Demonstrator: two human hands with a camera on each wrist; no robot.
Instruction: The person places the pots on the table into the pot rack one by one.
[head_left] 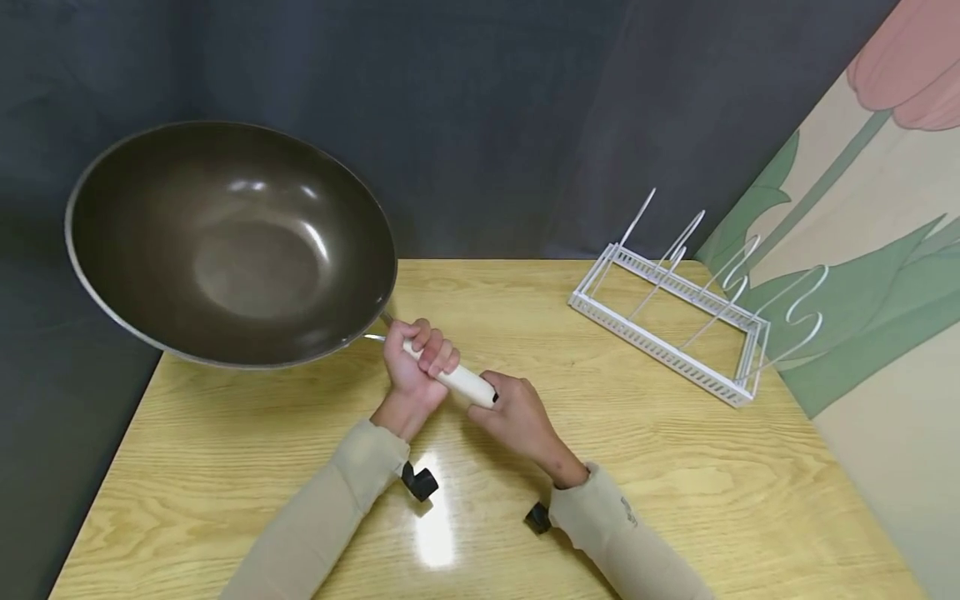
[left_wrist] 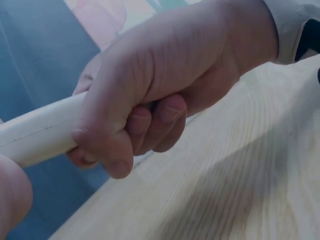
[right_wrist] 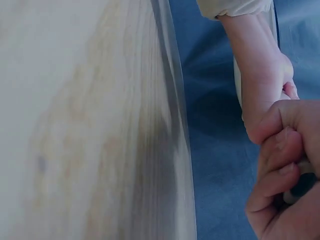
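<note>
A large wok (head_left: pixel 255 250) with a dark brown inside and a cream handle (head_left: pixel 468 385) is held up off the table at the left, its inside turned toward the head camera. My left hand (head_left: pixel 420 358) grips the handle near the pan. Around the handle's far end curl the fingers of my right hand (head_left: pixel 517 412). Seen from the left wrist, the right hand (left_wrist: pixel 160 75) wraps the cream handle (left_wrist: pixel 45 127). In the right wrist view, the dark tip of the handle (right_wrist: pixel 302 185) shows within the right hand (right_wrist: pixel 285 170), with the left hand (right_wrist: pixel 267 85) beyond.
A white wire rack (head_left: pixel 660 346) with upright curved dividers stands at the back right of the wooden table (head_left: pixel 637 442). Behind the table hangs a dark curtain (head_left: pixel 480 125). A wall with painted flowers (head_left: pixel 885 250) borders the right side.
</note>
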